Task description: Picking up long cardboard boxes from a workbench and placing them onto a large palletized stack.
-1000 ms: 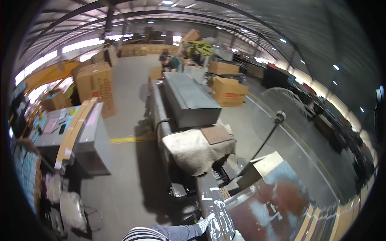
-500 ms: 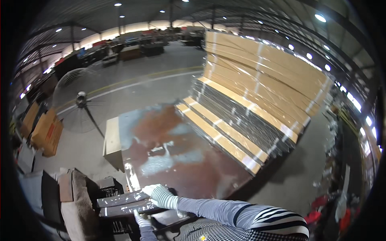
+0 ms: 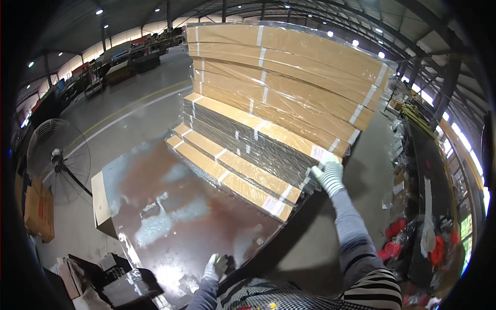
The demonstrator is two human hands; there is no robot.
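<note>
My right hand [image 3: 329, 174], in a pale striped glove, reaches far right with its fingers apart. It touches the right end of a dark plastic-wrapped bundle [image 3: 243, 139] of long pieces with a tan cardboard top, beside a white label [image 3: 319, 153]. My left hand [image 3: 215, 268], gloved too, is at the near edge of the large brown and grey worktable [image 3: 191, 222]; its fingers are stretched out and hold nothing I can see. Two long, low cardboard packs [image 3: 235, 173] lie on the table in front of the bundle.
Tall wrapped cardboard boxes [image 3: 289, 77] are stacked behind the bundle. A floor fan [image 3: 58, 157] and an open carton [image 3: 39, 211] stand left. Dark wrapped pieces [image 3: 132, 288] sit at the lower left. Red items [image 3: 395, 240] lie among clutter at the right.
My hands have left the dark wrapped pieces at lower left. The right hand has swung to the bundle's right end; the left is at the table's near edge. The view has turned right.
</note>
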